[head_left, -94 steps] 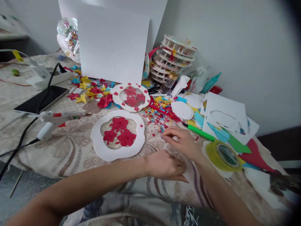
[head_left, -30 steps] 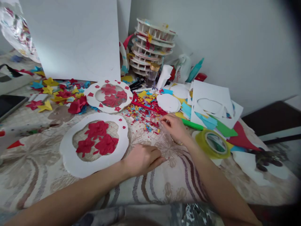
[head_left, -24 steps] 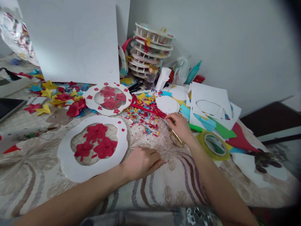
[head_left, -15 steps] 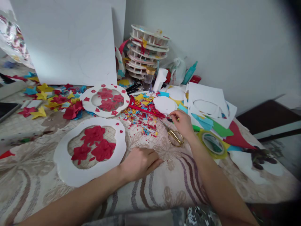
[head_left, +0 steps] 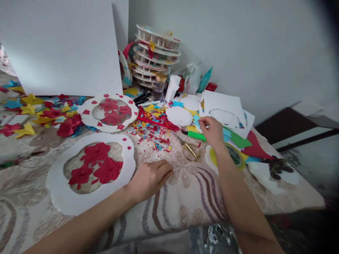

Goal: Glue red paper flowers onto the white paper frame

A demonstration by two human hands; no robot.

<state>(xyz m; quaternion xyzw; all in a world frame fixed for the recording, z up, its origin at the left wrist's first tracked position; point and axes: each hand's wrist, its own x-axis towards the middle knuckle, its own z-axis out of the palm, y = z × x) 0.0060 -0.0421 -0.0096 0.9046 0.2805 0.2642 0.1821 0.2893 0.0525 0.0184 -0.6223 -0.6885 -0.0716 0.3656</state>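
1. Right hand point(head_left: 212, 131) has shifted from beside the gold-handled metal scissors point(head_left: 192, 152) to beyond them; its fingers bunch at a light-blue paper scrap point(head_left: 196, 121). Actual grip: cannot tell.
2. Left hand point(head_left: 150, 178) rests left of the scissors, fingers curled and pressed together; no held piece shows.
3. Scissors lie flat, presumably freeing the right hand.
4. White scalloped foam-like ring point(head_left: 57, 181) lies further left.
5. Patterned cloth point(head_left: 182, 199) covers the desk; pale grey wall point(head_left: 251, 56) stands behind.

two hands point(head_left: 152, 176) point(head_left: 214, 131); one pair of scissors point(head_left: 185, 145); two flower-filled frames point(head_left: 60, 195) point(head_left: 88, 120); one tape roll point(head_left: 239, 157)
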